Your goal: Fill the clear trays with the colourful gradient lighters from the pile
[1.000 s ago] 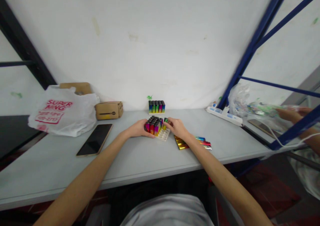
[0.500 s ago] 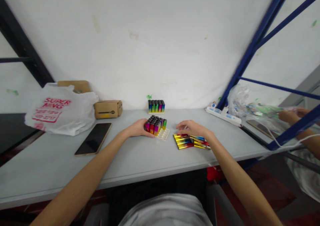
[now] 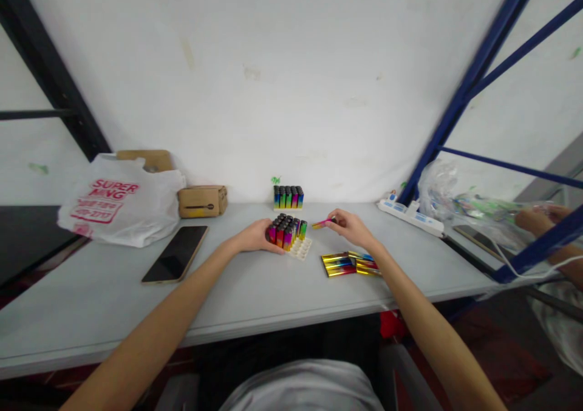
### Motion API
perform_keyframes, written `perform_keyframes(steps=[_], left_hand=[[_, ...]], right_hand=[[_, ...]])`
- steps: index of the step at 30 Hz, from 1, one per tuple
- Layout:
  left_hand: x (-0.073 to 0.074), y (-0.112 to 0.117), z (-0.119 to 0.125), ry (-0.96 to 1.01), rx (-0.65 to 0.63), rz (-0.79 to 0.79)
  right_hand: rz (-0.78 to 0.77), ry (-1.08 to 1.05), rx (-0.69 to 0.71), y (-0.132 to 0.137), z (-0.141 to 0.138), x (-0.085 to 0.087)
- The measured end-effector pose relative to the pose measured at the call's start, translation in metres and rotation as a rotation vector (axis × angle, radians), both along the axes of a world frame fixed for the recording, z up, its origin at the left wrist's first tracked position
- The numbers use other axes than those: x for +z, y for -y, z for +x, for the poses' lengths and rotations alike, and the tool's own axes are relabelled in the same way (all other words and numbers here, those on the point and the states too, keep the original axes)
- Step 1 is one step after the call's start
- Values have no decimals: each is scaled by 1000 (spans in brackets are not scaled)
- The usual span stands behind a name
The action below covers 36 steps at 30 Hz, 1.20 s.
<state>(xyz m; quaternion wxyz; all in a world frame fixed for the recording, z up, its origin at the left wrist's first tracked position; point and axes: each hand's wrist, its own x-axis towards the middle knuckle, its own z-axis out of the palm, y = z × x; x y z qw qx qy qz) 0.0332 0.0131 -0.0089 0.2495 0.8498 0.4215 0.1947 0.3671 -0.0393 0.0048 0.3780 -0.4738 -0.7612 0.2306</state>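
Note:
Several shiny multicoloured lighters [image 3: 285, 231] with black tops stand upright in a white tray [image 3: 301, 249], whose right-hand holes show bare. My left hand [image 3: 257, 236] is closed around the left side of this group, thumb at the front and fingers partly hidden behind. Pinched in my right hand [image 3: 348, 226] is a single lighter [image 3: 322, 223], lying nearly level above the table, to the right of the tray. Below that hand a pile of gold, red and blue lighters [image 3: 339, 264] lies flat on the table, partly covered by my right forearm.
A second block of upright lighters [image 3: 288, 197] stands against the wall. Leftward are a phone [image 3: 175, 254], a cardboard box [image 3: 203, 201] and a white plastic bag [image 3: 121, 201]. A power strip [image 3: 411, 214] lies at right, near a blue frame [image 3: 455, 119]. Another person's arm [image 3: 553, 235] shows beyond it.
My right hand has picked up one lighter from the flat pile and moved it up and away from the pile. My left hand stays on the tray group. The view has shifted slightly.

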Motion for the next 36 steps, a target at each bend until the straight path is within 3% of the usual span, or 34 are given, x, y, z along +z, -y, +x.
perform_keyframes(steps=[6,10,18,24,28,36], left_hand=[[-3,-2,-1,37,-14,14],[-3,-2,-1,75,-33,18],[0,2,1,62,-38,5],[3,4,2,38,-24,8],[3,3,2,32,-26,-10],[4,4,3,49,-60,-20]], right_hand=[[-122,-637,47,-5,-51,13],[-262,-784,190,1,-74,17],[-265,-556,84,-1,-78,-5],[111,-283,-218,-8,-73,-17],[175,-198,-361,-10,-72,-21],[167,-187,-292,-10,-74,-25]])
